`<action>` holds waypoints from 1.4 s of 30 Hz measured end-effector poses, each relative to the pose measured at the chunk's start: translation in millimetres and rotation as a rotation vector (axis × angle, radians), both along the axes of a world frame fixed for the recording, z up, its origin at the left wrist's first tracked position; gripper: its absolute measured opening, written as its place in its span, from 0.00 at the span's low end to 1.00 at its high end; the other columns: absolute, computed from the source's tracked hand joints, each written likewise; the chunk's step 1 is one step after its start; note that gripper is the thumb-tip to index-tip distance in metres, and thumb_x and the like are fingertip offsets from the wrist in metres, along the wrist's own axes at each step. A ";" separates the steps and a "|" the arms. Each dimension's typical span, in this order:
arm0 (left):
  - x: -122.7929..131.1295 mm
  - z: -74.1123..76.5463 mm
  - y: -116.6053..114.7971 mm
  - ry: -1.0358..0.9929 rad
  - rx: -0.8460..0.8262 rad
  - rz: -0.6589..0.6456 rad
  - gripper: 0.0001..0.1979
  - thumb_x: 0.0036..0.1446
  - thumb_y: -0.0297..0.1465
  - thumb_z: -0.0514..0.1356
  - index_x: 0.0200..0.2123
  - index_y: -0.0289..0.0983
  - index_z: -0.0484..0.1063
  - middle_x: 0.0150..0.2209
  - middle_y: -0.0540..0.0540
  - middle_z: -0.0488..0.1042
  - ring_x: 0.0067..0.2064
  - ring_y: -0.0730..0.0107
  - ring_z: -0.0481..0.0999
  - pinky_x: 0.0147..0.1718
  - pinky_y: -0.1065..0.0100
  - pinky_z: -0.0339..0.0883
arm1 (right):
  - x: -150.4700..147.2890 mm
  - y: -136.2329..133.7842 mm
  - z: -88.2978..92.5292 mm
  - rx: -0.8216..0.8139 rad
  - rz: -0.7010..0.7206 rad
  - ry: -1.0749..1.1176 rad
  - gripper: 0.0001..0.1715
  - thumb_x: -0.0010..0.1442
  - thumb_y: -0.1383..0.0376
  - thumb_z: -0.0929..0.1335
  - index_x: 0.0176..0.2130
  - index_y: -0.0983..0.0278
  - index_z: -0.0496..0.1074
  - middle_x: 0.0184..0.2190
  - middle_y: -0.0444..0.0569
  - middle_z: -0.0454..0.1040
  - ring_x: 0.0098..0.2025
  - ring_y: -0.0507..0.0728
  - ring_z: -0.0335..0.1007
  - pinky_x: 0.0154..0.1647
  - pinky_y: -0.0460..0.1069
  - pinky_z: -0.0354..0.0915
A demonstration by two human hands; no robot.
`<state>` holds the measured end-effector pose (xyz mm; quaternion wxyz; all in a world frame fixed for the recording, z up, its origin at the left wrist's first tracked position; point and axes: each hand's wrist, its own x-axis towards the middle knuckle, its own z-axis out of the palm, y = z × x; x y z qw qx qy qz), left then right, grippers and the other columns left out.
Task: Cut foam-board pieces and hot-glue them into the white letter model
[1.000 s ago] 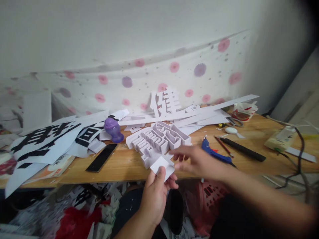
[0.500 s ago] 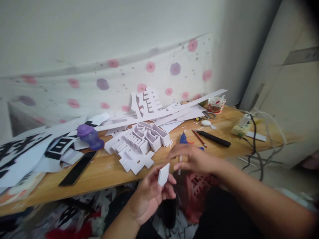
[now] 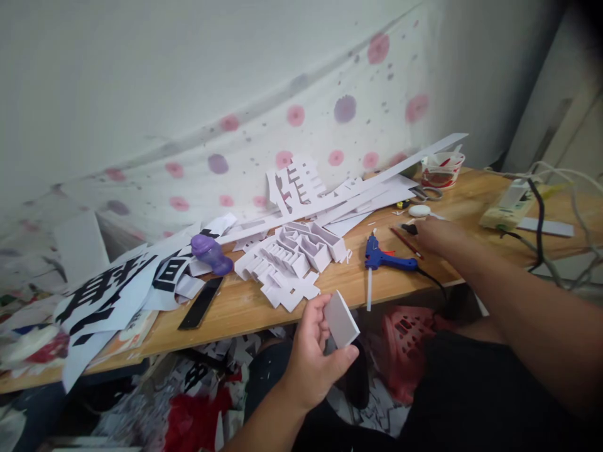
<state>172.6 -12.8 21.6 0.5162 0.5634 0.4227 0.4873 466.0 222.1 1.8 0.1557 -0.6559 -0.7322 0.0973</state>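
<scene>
My left hand (image 3: pixel 313 355) holds a small rectangular piece of white board (image 3: pixel 342 319) between thumb and fingers, in front of the table edge. At the right, my right hand (image 3: pixel 431 233) is closed round a long slim black tool (image 3: pixel 409 229), whose one end sticks out; the palm hides the rest. Beside that hand lies a red pencil (image 3: pixel 407 242). A blue glue gun (image 3: pixel 384 258) rests on the table, a white glue stick (image 3: pixel 369 290) protruding past the edge. White raised board characters (image 3: pixel 292 260) sit just beyond my left hand.
A black phone (image 3: pixel 201 304), a purple bottle (image 3: pixel 210 253) and printed paper sheets (image 3: pixel 110 295) lie on the left. Farther right are a tub (image 3: pixel 441 169), scissors (image 3: pixel 431 193) and a power strip (image 3: pixel 506 206) with cables. Scraps and a red clog (image 3: pixel 409 351) are below.
My right hand has moved from near the left hand out to the right and taken hold of the black tool. My left hand has turned the board piece, and the view has shifted.
</scene>
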 end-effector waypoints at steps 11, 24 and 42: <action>-17.6 -2.8 -6.4 -0.187 0.058 0.017 0.32 0.49 0.39 0.66 0.56 0.41 0.59 0.39 0.47 0.69 0.38 0.69 0.70 0.41 0.66 0.63 | -96.0 -167.7 53.4 0.206 0.868 0.504 0.21 0.68 0.58 0.58 0.57 0.61 0.55 0.51 0.53 0.68 0.50 0.56 0.67 0.49 0.49 0.63; -20.5 -0.3 -6.8 -0.309 -0.026 -0.067 0.31 0.46 0.34 0.68 0.54 0.43 0.65 0.47 0.47 0.71 0.47 0.67 0.71 0.45 0.72 0.64 | -106.0 -179.5 52.3 0.061 1.016 0.402 0.29 0.66 0.44 0.54 0.44 0.64 0.66 0.32 0.49 0.71 0.30 0.54 0.66 0.31 0.48 0.56; -24.7 -5.3 -18.0 -0.154 0.018 -0.077 0.35 0.43 0.36 0.69 0.56 0.40 0.61 0.47 0.40 0.72 0.45 0.57 0.72 0.45 0.59 0.66 | -110.3 -176.5 39.4 0.281 0.928 0.351 0.30 0.66 0.45 0.54 0.42 0.66 0.67 0.30 0.50 0.70 0.31 0.56 0.65 0.31 0.49 0.55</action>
